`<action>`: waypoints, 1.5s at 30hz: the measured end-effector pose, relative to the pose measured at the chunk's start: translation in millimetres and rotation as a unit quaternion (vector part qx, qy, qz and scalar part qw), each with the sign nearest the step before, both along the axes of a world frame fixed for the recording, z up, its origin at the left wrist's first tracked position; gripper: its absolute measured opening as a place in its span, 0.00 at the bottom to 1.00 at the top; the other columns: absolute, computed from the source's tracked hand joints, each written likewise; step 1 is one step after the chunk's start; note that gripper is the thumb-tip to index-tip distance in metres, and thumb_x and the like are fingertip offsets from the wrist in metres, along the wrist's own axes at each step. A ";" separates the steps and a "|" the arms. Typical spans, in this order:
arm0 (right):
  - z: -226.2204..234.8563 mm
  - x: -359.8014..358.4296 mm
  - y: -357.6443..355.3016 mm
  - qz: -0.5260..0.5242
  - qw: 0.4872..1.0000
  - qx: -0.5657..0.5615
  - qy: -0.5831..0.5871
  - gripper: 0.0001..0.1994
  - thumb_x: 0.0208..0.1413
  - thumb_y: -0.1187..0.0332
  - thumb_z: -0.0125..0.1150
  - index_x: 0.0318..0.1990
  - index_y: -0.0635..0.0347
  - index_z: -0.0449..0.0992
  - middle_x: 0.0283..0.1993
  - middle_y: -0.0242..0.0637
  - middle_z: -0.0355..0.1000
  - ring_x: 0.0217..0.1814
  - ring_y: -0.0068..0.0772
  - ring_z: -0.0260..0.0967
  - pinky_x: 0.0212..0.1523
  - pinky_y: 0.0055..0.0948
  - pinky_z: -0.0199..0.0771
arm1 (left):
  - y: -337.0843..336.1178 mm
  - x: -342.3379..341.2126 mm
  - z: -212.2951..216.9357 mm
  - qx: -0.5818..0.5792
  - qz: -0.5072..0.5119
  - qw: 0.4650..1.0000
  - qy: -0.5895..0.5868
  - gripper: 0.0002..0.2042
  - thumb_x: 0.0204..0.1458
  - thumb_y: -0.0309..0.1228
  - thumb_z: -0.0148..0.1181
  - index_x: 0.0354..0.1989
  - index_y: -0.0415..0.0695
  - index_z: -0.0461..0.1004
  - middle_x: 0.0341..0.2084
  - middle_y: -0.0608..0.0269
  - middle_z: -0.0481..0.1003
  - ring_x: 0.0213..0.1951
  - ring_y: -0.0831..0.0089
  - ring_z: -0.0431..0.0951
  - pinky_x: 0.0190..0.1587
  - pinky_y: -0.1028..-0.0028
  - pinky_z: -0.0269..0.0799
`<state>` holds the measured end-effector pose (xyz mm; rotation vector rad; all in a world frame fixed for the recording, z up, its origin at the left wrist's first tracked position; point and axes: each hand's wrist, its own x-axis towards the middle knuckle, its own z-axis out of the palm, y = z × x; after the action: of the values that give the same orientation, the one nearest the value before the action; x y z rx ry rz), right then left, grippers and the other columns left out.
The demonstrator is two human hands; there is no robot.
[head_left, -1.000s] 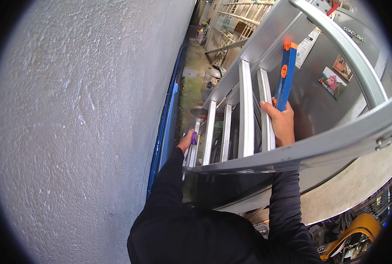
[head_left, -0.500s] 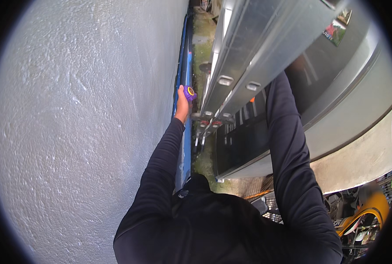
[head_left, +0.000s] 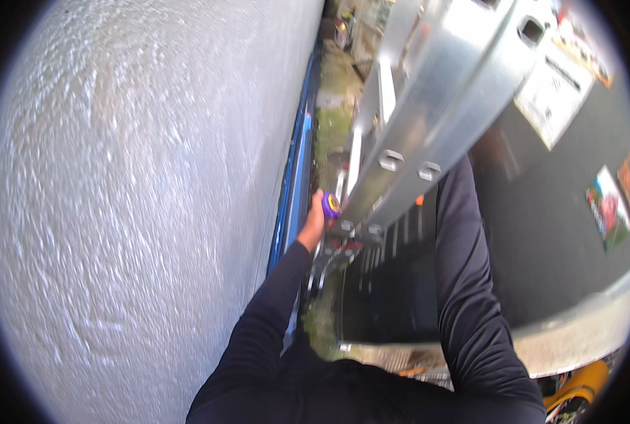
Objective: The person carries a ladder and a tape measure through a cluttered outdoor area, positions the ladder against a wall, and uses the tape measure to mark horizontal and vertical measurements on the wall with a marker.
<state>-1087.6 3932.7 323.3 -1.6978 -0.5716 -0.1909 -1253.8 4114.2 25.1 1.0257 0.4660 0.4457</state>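
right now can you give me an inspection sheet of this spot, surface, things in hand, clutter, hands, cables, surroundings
surface: rough white textured wall on the person's left, seen from high up.
job's things: aluminium ladder, its rail crossing the view; small purple round object in the left hand.
clutter: printed stickers on the ladder's right side; yellow item at the lower right edge.
hands: left hand closed on the purple object beside the ladder; right hand hidden behind the ladder rail, only its dark sleeve shows.
cables: nothing seen.
surroundings: blue strip along the wall's foot; grass and ground far below.
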 end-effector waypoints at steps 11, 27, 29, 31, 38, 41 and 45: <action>-16.4 62.2 43.3 0.058 0.992 -0.012 0.109 0.18 0.46 0.55 0.81 0.34 0.59 0.85 0.26 0.36 0.76 0.20 0.28 0.71 0.23 0.29 0.71 | 2.9 33.8 -80.9 -0.139 -0.055 0.987 -0.050 0.29 0.69 0.61 0.39 0.53 0.47 0.74 0.46 0.63 0.78 0.49 0.71 0.77 0.58 0.67 0.70; -39.8 157.9 91.8 0.221 0.923 0.195 0.249 0.16 0.48 0.56 0.79 0.35 0.59 0.84 0.27 0.33 0.76 0.20 0.23 0.68 0.23 0.25 0.68 | 70.8 128.2 -32.5 -0.044 -0.215 0.972 0.085 0.37 0.62 0.71 0.38 0.46 0.47 0.76 0.32 0.62 0.80 0.34 0.73 0.80 0.41 0.70 0.76; -43.2 160.3 91.7 0.229 0.915 0.208 0.260 0.16 0.48 0.56 0.79 0.35 0.59 0.84 0.27 0.33 0.76 0.21 0.23 0.68 0.23 0.25 0.68 | 88.0 146.5 -34.1 -0.005 -0.264 0.957 0.118 0.38 0.62 0.71 0.35 0.48 0.47 0.75 0.32 0.60 0.82 0.31 0.72 0.80 0.38 0.69 0.76; -45.7 160.3 91.7 0.229 0.909 0.219 0.272 0.16 0.49 0.56 0.79 0.35 0.59 0.84 0.27 0.33 0.76 0.21 0.22 0.68 0.23 0.25 0.67 | 103.1 166.7 -51.0 0.007 -0.188 0.977 0.104 0.39 0.62 0.72 0.34 0.49 0.46 0.76 0.33 0.59 0.83 0.30 0.72 0.80 0.37 0.69 0.76; -43.3 171.0 100.3 0.111 0.963 0.101 0.224 0.18 0.50 0.55 0.77 0.35 0.60 0.83 0.28 0.32 0.75 0.22 0.22 0.68 0.24 0.24 0.68 | 134.5 218.3 -164.5 -0.023 0.015 0.989 0.147 0.33 0.61 0.72 0.38 0.42 0.54 0.74 0.31 0.67 0.77 0.34 0.73 0.74 0.38 0.67 0.69; -46.0 194.8 109.6 0.094 0.973 0.023 0.207 0.19 0.51 0.54 0.76 0.38 0.60 0.80 0.29 0.33 0.75 0.23 0.23 0.70 0.26 0.25 0.71 | 132.5 207.6 -186.5 -0.109 -0.083 0.983 0.124 0.50 0.46 0.84 0.42 0.65 0.55 0.70 0.61 0.58 0.69 0.58 0.59 0.66 0.59 0.46 0.57; -63.2 217.0 111.7 0.118 0.962 0.022 0.245 0.21 0.54 0.53 0.73 0.43 0.60 0.76 0.30 0.34 0.75 0.24 0.25 0.72 0.29 0.28 0.75 | 125.2 186.7 -173.4 -0.155 -0.182 0.955 0.177 0.55 0.42 0.87 0.38 0.69 0.55 0.66 0.66 0.58 0.65 0.59 0.54 0.64 0.61 0.50 0.57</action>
<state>-870.6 4044.4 260.0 -1.5409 -0.3869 0.3784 -1067.1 4239.4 -148.3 0.8599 0.6277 -0.1446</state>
